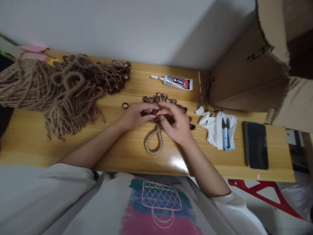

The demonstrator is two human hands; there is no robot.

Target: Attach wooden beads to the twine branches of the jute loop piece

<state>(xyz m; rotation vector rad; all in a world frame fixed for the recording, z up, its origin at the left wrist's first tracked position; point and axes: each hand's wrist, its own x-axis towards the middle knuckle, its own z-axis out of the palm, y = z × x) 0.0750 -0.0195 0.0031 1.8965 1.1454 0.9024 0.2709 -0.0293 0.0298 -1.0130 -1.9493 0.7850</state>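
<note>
A wrapped cord loop [153, 142] lies on the wooden table, its top end running up under my fingers. My left hand [137, 115] comes in from the left, thumb and fingers closed around a small brown part at the top of the cord. My right hand [176, 123] meets it from the right, its fingertips pinched on the same cord work. The fingers hide most of what they hold. Just beyond them lie brown ring-like pieces [162, 97] in a curved row. One separate dark ring [125, 105] rests left of my left hand.
Bundled brown cord [31, 83] and knotted pieces cover the table's left. Behind my hands lies a glue tube [177, 82]. To the right are white tissue [214, 130], blue-handled snips [226, 138], a phone [256, 145] and a large cardboard box [239, 71].
</note>
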